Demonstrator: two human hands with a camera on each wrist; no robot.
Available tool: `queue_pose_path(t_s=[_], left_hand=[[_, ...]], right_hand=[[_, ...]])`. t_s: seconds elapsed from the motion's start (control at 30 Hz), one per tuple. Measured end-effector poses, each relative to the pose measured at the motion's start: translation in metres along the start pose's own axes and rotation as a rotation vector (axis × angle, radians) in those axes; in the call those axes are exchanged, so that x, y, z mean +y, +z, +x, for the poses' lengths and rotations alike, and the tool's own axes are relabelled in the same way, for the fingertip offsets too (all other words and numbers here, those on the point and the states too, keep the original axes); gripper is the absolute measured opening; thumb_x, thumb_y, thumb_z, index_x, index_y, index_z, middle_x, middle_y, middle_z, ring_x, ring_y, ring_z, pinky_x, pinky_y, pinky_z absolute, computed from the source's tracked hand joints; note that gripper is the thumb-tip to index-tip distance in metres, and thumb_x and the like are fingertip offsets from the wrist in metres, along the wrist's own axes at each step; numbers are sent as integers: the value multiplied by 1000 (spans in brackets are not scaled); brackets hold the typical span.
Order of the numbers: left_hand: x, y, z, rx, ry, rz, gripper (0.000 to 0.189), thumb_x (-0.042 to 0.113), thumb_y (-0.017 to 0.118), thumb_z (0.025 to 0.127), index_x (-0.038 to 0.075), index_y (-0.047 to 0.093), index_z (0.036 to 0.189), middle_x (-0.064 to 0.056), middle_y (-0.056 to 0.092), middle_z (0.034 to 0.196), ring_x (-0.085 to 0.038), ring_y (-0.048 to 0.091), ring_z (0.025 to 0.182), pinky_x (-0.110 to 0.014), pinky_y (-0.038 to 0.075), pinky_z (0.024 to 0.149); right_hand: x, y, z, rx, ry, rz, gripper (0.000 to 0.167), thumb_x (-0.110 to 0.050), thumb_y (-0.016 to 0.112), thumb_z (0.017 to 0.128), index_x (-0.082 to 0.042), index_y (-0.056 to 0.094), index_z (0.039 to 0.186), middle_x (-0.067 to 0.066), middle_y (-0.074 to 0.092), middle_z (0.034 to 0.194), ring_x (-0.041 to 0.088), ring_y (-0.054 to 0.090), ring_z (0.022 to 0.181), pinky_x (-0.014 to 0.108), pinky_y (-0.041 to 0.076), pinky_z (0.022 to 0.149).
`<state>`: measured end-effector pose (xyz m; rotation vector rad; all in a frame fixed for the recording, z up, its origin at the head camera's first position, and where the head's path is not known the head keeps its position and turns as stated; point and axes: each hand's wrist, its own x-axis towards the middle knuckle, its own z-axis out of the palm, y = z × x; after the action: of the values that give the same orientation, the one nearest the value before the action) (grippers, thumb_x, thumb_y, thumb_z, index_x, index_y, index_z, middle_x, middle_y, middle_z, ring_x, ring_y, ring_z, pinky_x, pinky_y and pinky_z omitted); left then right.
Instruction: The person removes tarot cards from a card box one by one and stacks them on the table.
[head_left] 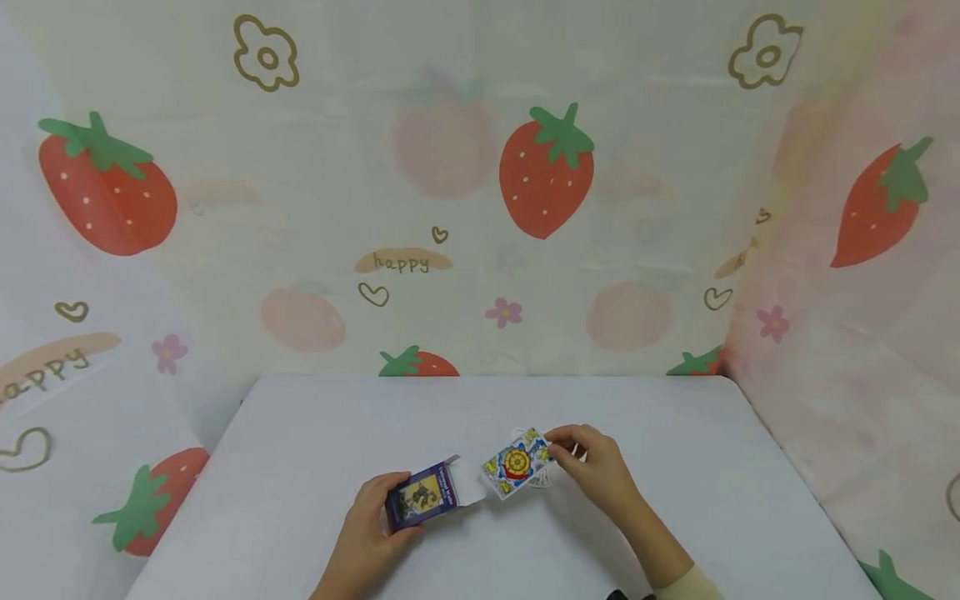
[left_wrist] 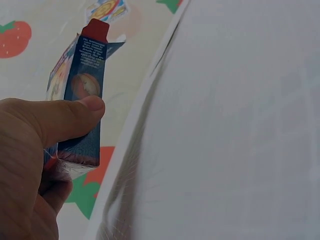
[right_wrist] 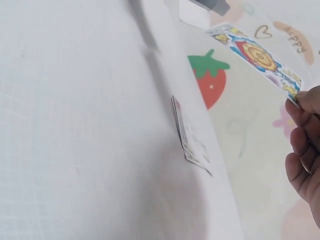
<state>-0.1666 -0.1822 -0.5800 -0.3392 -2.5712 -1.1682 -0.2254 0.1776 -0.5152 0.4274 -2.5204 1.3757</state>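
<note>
A dark blue card box [head_left: 422,497] with a picture on its front is gripped by my left hand [head_left: 367,521]. Its white flap stands out to the right; the left wrist view shows the thumb pressed along the box's narrow side [left_wrist: 91,57] and a red flap tip. What is inside the box is hidden. To the right, my right hand [head_left: 596,467] pinches a colourful card [head_left: 517,463] with a yellow and red wheel by its right end, above the table. Behind and below that card lies a small stack of cards [right_wrist: 190,137] on the white surface.
The white table [head_left: 322,425] spans the lower part of the head view. Cloth walls [head_left: 480,333] printed with strawberries, flowers and hearts stand at the back and both sides. A small dark object [head_left: 618,595] shows at the bottom edge near the right sleeve.
</note>
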Motion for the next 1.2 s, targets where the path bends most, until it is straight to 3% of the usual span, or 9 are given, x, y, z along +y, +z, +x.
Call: queue_pose_path(t_s=[0.57,0.93,1.2], left_hand=[[-2,-2,0,2,8,-18,82,14,97,66,19,57,138,5,59,137,-19,54,130,-52,45,112],[2,-3,-2,-13,-28,-22,82,15,96,67,21,56,139,5,58,138,-21,54,131,-55,44,112],[3,-5,-3,-33,-68,-37,80,20,95,69,23,56,139,5,57,138,-20,52,133,-53,42,115]], right_hand=[[11,-7,25,-39,26,-37,11,-13,74,94,-14,76,105,-6,69,88,11,59,79,24,52,71],[24,-1,50,-132,76,-45,10,-18,72,97,-17,76,106,-5,70,88,15,55,75,24,48,58],[27,7,63,-208,137,-25,11,-16,69,98,-17,77,107,-3,70,90,17,56,82,25,48,61]])
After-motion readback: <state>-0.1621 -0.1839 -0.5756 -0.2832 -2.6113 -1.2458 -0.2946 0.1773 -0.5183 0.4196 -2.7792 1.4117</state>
